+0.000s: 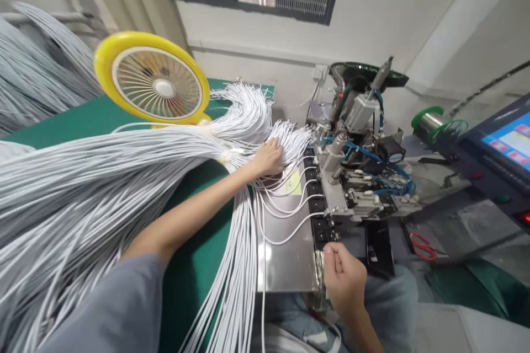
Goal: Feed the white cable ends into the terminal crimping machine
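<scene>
My left hand (269, 158) reaches out over the thick bundle of white cables (244, 113), its fingers bent down among the cable ends. What exactly lies under the fingertips is hidden. Close to the near end of a black slotted fixture (318, 215), my right hand (344, 274) is closed in a pinch; anything between its fingers is too small or covered. Several single white cables (296, 234) curve across a steel plate (285, 270) with their ends in the fixture's slots. A yellow note (293, 183) lies on the plate.
A machine with cylinders and blue tubes (360, 160) stands right of the fixture. A yellow fan (163, 88) stands on the green table (192, 248). To the right are a solder wire spool (428, 124), a control screen (511, 140), red-handled scissors (423, 246) and a dark phone (380, 247).
</scene>
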### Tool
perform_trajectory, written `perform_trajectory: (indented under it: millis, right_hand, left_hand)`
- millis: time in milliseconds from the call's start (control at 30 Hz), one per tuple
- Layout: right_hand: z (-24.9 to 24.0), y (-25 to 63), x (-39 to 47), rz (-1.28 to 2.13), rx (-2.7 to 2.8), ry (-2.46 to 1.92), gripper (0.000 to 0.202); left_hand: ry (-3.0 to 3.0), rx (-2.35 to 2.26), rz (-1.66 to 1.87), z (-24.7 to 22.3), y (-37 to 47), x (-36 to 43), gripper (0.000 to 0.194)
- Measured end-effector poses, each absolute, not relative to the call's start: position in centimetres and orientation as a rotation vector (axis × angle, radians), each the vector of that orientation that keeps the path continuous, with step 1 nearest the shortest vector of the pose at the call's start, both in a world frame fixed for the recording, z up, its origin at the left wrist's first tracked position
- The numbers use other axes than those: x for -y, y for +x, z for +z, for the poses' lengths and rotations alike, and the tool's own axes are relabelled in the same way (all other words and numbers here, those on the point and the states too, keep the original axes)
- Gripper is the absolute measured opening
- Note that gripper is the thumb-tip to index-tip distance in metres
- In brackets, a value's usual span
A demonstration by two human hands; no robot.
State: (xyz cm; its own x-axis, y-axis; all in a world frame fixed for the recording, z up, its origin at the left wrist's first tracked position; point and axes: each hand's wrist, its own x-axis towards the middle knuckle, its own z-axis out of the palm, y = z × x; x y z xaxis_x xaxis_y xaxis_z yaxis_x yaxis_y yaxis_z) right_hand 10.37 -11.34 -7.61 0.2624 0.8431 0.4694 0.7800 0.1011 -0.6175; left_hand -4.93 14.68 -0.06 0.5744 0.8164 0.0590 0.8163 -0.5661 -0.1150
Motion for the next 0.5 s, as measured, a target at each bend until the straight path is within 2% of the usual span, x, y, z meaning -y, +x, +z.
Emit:
perform_trajectory:
  millis: [200,367,500]
  right_hand:
    - [-7.9,10.0,11.2,-0.062,1.564,-1.711,0.02]
    - [-8.1,9.7,11.1,-0.074,1.581,-1.767,0.021]
    - [-7.9,9.5,10.9,-0.089,1.565,-1.791,0.022]
  left_hand:
    - [-2.688,1.483,-0.099,-1.7,-1.8,-18.1,0.062]
    - [-2.678,1.645,-0.18,-0.7,1.5,-21.9,0.043]
    - [-2.739,1.671,-0.272,0.3,1.7,-24.1,0.037]
